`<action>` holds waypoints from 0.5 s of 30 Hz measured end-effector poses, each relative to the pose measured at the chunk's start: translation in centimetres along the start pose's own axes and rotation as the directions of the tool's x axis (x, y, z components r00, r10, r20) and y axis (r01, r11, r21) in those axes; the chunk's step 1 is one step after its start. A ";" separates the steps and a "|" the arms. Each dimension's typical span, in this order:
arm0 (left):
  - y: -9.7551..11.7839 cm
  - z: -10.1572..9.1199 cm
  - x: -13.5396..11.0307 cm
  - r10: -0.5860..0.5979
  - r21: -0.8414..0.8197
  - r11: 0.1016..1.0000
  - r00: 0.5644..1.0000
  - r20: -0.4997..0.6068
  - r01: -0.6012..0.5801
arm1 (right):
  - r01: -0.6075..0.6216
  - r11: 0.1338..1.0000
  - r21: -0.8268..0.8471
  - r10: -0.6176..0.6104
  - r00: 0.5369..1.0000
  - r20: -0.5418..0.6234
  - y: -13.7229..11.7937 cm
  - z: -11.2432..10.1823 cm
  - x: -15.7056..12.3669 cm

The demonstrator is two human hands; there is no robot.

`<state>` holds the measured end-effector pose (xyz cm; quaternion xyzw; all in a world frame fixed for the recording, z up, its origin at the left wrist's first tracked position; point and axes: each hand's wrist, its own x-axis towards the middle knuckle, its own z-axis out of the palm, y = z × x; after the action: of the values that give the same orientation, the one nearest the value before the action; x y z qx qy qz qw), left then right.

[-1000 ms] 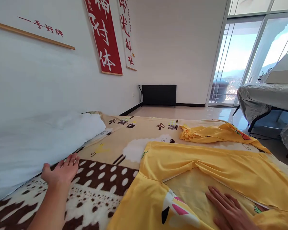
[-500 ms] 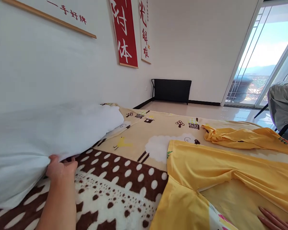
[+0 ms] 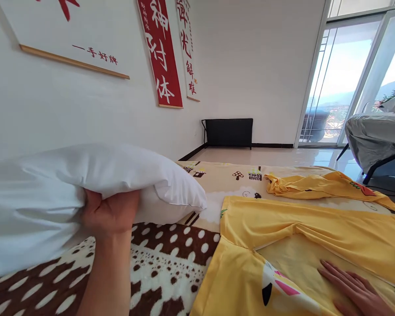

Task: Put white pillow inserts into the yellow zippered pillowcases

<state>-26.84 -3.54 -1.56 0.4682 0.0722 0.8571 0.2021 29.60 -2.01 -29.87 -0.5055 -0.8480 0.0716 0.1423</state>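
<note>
A plump white pillow [image 3: 112, 169] is raised off the blanket at the left, its near edge bunched in the grip of my left hand [image 3: 110, 213]. Those fingertips are hidden in the fabric folds. Over at the lower right, my right hand [image 3: 355, 285] lies flat, fingers stretched out, on a yellow pillowcase-like garment with sleeves or legs [image 3: 243, 272]. A pink and white print shows on that yellow garment. Beyond it lies a second, twisted yellow cloth piece [image 3: 316, 186].
A patterned blanket [image 3: 171, 259] in brown, white and beige lies underneath. Hanging scrolls [image 3: 166, 57] are on the left wall. A black folded frame [image 3: 228, 132] leans at the far wall. A covered chair [image 3: 371, 136] stands at the right, near a sliding glass door [image 3: 345, 74].
My left hand has lifted the pillow and carried it rightward. My right hand stays flat on the yellow cloth and shows more fully. The view has tilted up and shifted.
</note>
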 end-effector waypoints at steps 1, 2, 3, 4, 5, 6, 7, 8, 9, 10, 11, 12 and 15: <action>0.3 1.6 0.5 0.014 -0.006 1.000 0.999 0.051 -0.014 | -0.008 1.000 0.020 0.008 1.000 0.027 -0.6 -0.8 0.2; 0.7 3.3 1.1 0.027 -0.013 1.000 0.994 0.106 -0.026 | -0.031 0.999 0.045 0.029 0.999 0.045 -1.3 -1.8 0.5; 1.1 5.2 1.7 0.042 -0.023 0.999 0.986 0.160 -0.039 | -0.054 0.995 0.078 0.050 0.997 0.055 -2.3 -2.9 0.9; 1.4 7.1 2.4 0.052 -0.031 0.998 0.976 0.212 -0.047 | -0.075 0.989 0.123 0.070 0.996 0.047 -3.6 -4.2 1.3; 1.7 9.3 2.9 0.057 -0.039 0.998 0.965 0.257 -0.049 | -0.086 0.980 0.181 0.086 0.996 0.007 -5.1 -5.6 1.8; 1.9 11.5 3.3 0.057 -0.049 0.998 0.953 0.297 -0.044 | -0.058 0.967 0.249 0.075 0.995 -0.059 -6.9 -7.2 2.5; 2.0 13.9 3.4 0.047 -0.064 0.998 0.941 0.336 -0.027 | -0.003 0.944 0.331 0.057 0.987 -0.152 -9.0 -8.8 3.2; 2.1 16.4 3.2 0.038 -0.091 0.996 0.928 0.372 -0.004 | 0.070 0.906 0.418 0.035 0.971 -0.238 -11.2 -10.4 3.9; 2.1 18.8 2.7 0.020 -0.125 0.992 0.912 0.409 0.034 | 0.170 0.852 0.495 -0.004 0.948 -0.317 -13.4 -12.0 4.7; 1.9 21.3 1.9 0.001 -0.162 0.984 0.896 0.445 0.080 | 0.266 0.786 0.558 -0.031 0.919 -0.394 -15.6 -13.5 5.6; 1.7 23.6 0.9 -0.020 -0.192 0.973 0.876 0.481 0.127 | 0.324 0.726 0.607 -0.008 0.887 -0.463 -17.6 -14.9 6.4; 1.4 25.7 -0.4 -0.042 -0.209 0.963 0.857 0.514 0.172 | 0.329 0.684 0.651 0.063 0.863 -0.501 -19.2 -16.2 7.3; 0.1 30.6 -4.2 -0.118 -0.184 0.947 0.818 0.563 0.263 | 0.235 0.608 0.758 0.373 0.759 -0.534 -21.0 -19.0 9.7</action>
<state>0.63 -7.37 12.10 0.6531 -0.0513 0.6657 0.3574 13.64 -3.94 -4.63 -0.4158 -0.6002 0.2645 0.6300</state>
